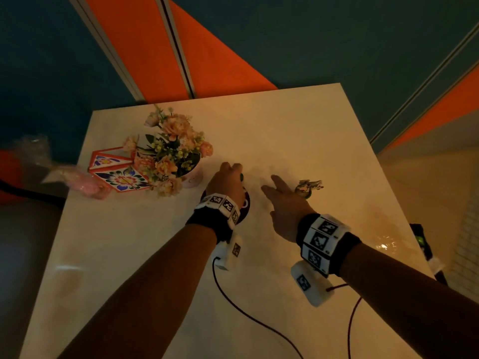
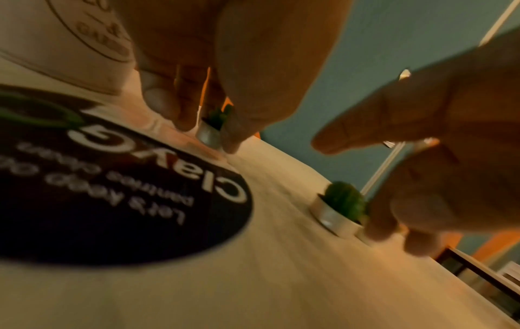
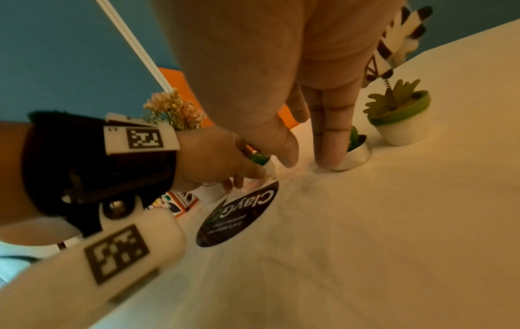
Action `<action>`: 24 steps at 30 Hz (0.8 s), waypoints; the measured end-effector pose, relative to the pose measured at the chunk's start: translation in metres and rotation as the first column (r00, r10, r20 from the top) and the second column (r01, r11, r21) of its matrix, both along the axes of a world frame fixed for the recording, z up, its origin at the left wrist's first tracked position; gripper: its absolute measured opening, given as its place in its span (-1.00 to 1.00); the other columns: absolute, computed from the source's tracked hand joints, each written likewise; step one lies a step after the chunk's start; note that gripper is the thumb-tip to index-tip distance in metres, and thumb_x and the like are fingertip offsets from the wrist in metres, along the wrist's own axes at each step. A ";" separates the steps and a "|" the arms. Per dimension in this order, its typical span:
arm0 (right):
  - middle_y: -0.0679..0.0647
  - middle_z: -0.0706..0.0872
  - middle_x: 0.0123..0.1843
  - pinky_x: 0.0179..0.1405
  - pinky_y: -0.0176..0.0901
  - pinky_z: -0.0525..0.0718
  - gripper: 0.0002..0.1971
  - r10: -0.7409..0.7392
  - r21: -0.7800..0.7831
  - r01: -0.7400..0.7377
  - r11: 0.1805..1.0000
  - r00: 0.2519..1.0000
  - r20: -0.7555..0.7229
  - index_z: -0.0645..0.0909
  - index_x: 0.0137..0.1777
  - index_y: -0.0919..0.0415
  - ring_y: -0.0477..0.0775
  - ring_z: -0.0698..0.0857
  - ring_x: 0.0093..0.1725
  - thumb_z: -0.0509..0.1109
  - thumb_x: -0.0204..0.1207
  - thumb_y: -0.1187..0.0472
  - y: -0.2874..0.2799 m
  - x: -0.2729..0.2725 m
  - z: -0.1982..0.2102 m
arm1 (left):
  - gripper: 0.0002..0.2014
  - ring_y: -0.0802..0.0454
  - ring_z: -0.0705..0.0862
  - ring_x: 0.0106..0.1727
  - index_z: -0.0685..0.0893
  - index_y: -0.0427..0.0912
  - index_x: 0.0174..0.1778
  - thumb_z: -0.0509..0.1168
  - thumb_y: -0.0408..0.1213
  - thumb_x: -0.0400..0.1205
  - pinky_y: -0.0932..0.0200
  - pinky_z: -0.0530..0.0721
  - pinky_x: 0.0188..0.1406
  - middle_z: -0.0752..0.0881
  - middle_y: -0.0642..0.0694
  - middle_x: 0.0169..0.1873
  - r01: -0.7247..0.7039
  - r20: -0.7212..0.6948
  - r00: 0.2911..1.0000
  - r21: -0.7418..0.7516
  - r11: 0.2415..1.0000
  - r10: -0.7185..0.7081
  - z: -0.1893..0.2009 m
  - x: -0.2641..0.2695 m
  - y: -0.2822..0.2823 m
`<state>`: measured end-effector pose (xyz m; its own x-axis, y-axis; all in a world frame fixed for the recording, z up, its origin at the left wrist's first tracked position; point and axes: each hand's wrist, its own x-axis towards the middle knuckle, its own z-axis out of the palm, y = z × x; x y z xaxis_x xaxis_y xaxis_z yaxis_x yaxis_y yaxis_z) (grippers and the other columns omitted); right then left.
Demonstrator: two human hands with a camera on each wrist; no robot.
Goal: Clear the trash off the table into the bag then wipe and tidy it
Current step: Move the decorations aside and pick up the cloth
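Observation:
My left hand (image 2: 214, 142) pinches a small silver cup with a green cactus (image 2: 210, 130) at the far edge of a black round coaster (image 2: 112, 200), low over the white table (image 1: 285, 125). My right hand (image 3: 309, 160) reaches down with straight fingers, whose tips touch the table and the side of a second silver cactus cup (image 3: 355, 153). In the head view the left hand (image 1: 229, 177) and the right hand (image 1: 278, 190) sit close together mid-table. A crumpled clear and pink plastic bag (image 1: 77, 181) hangs at the table's left edge.
A pot of pink flowers (image 1: 171, 154) and a patterned red-edged box (image 1: 116, 169) stand left of my left hand. A small white pot with a zebra figure (image 3: 399, 120) stands just right of my right hand. Cables trail over the near table.

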<state>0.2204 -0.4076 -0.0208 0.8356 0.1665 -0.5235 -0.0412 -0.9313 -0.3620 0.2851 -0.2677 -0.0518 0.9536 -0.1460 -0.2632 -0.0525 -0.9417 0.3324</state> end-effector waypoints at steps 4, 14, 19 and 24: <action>0.11 -0.30 0.73 0.29 0.02 0.56 -0.25 -0.023 -0.069 0.020 0.997 0.999 -0.042 -0.01 0.68 0.04 0.37 0.34 0.58 0.16 0.56 0.47 0.005 0.008 0.001 | -0.51 -0.32 0.51 0.28 0.38 -0.14 0.42 0.20 -0.51 0.57 -0.11 0.57 0.05 0.37 -0.22 0.37 -0.104 -0.016 0.994 0.029 0.994 0.104 0.003 0.011 0.009; 0.29 0.21 0.53 0.05 0.06 0.57 -0.56 0.045 -0.272 -0.050 0.961 0.999 -0.024 0.31 0.50 0.24 0.41 0.59 0.26 0.13 0.61 0.37 0.011 0.014 -0.004 | -0.50 -0.30 0.45 0.34 0.39 -0.12 0.43 0.18 -0.50 0.56 -0.11 0.52 0.15 0.40 -0.23 0.36 -0.108 -0.022 0.994 0.027 0.994 0.108 -0.006 0.017 0.021; 0.31 0.24 0.50 0.06 0.13 0.62 -0.61 0.063 -0.290 -0.060 0.955 0.998 0.002 0.34 0.46 0.27 0.42 0.64 0.19 0.08 0.64 0.34 0.011 0.019 -0.009 | -0.36 -0.27 0.41 0.39 0.25 -0.04 0.55 0.23 -0.46 0.55 -0.09 0.52 0.17 0.36 -0.22 0.41 -0.107 0.025 0.994 -0.029 0.994 0.108 -0.005 0.012 0.027; 0.27 0.37 0.36 -0.07 0.11 0.58 -0.66 0.081 -0.314 -0.066 0.947 0.996 0.035 0.34 0.41 0.24 0.38 0.65 0.15 0.09 0.64 0.27 0.018 0.022 -0.008 | -0.40 -0.07 0.47 0.40 0.19 0.01 0.56 0.25 -0.34 0.62 0.01 0.60 0.12 0.23 -0.03 0.49 -0.015 0.109 0.994 -0.109 0.994 0.027 0.009 -0.020 0.032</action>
<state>0.2425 -0.3892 -0.0292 0.8519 0.0629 -0.5200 0.0417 -0.9978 -0.0525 0.2653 -0.2360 -0.0427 0.9790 -0.1478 -0.1402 -0.0753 -0.9021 0.4250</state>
